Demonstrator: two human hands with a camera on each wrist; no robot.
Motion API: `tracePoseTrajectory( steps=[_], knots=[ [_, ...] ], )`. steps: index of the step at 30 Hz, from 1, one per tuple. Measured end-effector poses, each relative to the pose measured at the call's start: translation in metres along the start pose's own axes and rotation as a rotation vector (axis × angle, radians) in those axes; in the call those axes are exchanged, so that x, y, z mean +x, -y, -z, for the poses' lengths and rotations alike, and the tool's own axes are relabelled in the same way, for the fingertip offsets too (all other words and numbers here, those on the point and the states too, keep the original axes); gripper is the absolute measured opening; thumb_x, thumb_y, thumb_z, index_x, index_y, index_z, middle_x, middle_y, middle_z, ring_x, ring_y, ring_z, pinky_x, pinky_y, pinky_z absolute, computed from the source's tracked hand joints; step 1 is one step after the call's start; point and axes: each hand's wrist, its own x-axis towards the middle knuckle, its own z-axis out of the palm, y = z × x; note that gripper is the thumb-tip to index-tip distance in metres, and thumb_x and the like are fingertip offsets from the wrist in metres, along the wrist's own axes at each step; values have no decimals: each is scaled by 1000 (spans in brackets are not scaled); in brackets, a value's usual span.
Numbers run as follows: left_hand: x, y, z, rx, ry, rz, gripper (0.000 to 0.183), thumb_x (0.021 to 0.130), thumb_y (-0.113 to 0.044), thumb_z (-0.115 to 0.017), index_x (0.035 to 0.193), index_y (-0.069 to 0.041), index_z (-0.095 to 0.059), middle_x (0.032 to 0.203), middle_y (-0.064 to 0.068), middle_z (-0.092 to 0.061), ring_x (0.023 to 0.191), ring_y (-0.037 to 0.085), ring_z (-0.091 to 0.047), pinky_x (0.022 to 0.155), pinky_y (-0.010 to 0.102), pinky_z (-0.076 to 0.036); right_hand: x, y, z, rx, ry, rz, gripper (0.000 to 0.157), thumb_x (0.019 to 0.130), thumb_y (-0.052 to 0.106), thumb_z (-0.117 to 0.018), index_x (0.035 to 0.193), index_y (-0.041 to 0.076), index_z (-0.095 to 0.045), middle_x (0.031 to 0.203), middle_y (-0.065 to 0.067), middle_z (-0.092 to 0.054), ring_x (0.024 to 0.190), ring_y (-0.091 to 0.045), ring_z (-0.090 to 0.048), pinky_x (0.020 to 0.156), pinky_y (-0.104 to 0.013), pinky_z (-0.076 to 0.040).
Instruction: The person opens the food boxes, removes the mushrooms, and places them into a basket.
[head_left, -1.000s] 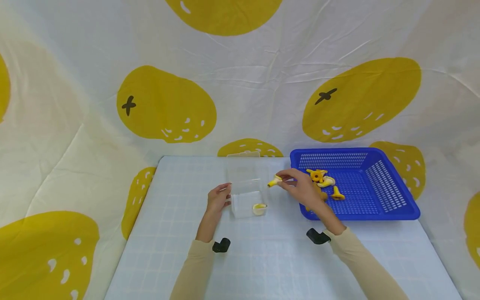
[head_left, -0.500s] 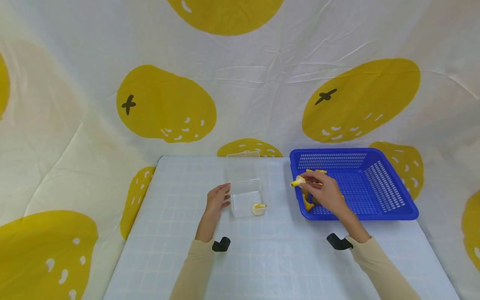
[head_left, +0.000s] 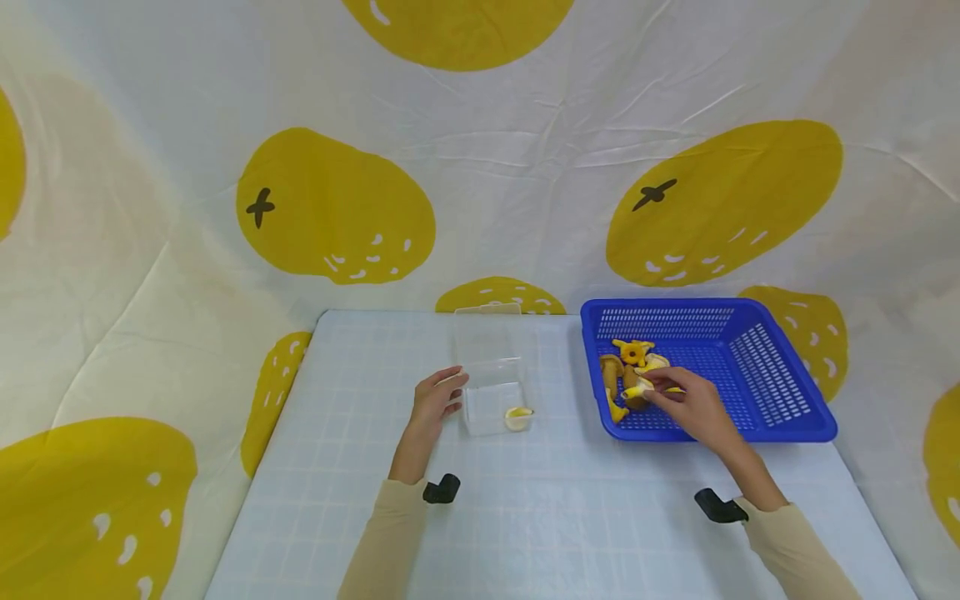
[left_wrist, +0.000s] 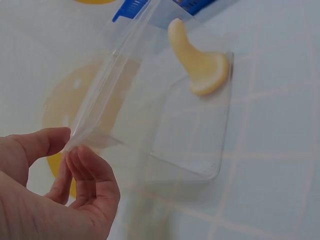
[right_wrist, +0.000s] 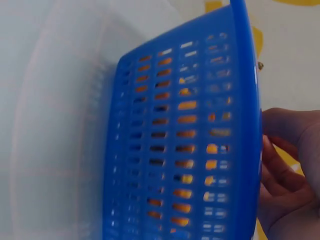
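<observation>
Left hand [head_left: 433, 402] pinches the clear box [head_left: 495, 392] steady; right hand [head_left: 686, 402], at three o'clock, pinches a yellow piece [head_left: 637, 390] in the basket [head_left: 780, 400]; grip it firmly.

Lemon-print cloth [head_left: 480, 167] behind white table [head_left: 540, 517]

Box [head_left: 495, 392] left of basket [head_left: 787, 392] on table [head_left: 555, 517], one piece [head_left: 517, 413] inside box, pieces [head_left: 632, 352] in basket

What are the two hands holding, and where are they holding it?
The left hand pinches the clear bag at its open top edge. The right hand, inside the blue basket, pinches one end of a yellow piece.
</observation>
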Motion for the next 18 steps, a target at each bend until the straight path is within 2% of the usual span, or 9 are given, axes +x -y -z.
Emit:
tracePoseTrajectory(
  steps=[7,11,14,18],
  knots=[
    [0,2,3,-10,30,-41,41,94,-10,-72,134,-1,-66,105,6,-68,86,16,-60,67,22,-54,-7,-14,12,-84,113,-58,26,93,4,-75,117,-4,-69,104,-18,-70,92,-32,-68,82,-48,-59],
    [0,4,6,-2,48,-76,40,95,-8,-70,134,0,-65,104,7,-70,89,19,-61,69,23,-55,-7,-21,15,-107,173,-58,25,92,4,-76,115,-5,-70,102,-16,-72,89,-29,-68,77,-39,-60],
    [0,4,7,10,61,-89,40,95,-8,-70,134,0,-65,105,7,-70,92,21,-62,70,23,-55,-6,-25,15,-111,215,-66,23,92,4,-77,111,-5,-71,96,-11,-72,85,-25,-67,70,-30,-57],
    [0,4,8,40,77,-112,41,95,-7,-70,135,0,-64,112,11,-70,100,27,-63,72,23,-56,-1,-29,16,-111,291,-76,19,92,4,-76,109,-6,-71,93,-7,-71,84,-23,-66,71,-30,-56]
  ],
)
